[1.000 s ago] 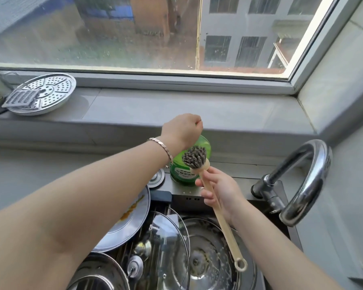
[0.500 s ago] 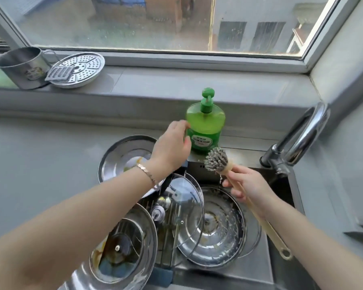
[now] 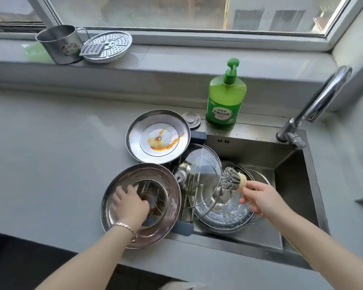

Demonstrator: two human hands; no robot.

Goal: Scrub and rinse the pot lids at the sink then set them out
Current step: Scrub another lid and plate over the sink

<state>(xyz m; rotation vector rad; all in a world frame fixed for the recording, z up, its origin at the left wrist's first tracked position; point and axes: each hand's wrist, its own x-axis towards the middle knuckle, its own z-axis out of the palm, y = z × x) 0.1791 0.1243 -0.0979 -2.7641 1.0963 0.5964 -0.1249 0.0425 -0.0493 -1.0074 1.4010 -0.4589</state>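
Left grip (image 3: 130,203) pressed palm-down into the middle of the large steel lid (image 3: 140,206), fingers curled around the centre knob area; exact hold on the knob hidden under the hand. Bracelet (image 3: 125,227) on that wrist. Lying upturned, half on the counter (image 3: 50,153) and half over the dark rack (image 3: 183,225) at the sink's left edge. Just behind it, a second steel lid (image 3: 158,136), also upturned, smeared with orange sauce around its middle, overlapping the counter edge and touching the near lid's rim.

Right grip (image 3: 258,198) closed around the wooden handle of the dish brush (image 3: 232,181), bristles pointing left and hovering over the glass lid (image 3: 203,176), close to its rim; contact impossible to tell. Glass lid leaning tilted against the rack, knob side toward the left. Beneath and to the right, a soapy steel lid (image 3: 224,214) lying in the sink (image 3: 289,170), with another rim showing behind it.

Green pump bottle of dish soap (image 3: 225,97) upright on the sink's back ledge, near a small round sink plug (image 3: 191,119). Curved chrome tap (image 3: 321,101) at the back right corner, spout swung toward the window. Farther out on the windowsill (image 3: 176,57), well apart from the sink: a steel mug (image 3: 60,43), and beside it a perforated steamer plate (image 3: 111,46) with a small grater (image 3: 92,49) resting on its rim
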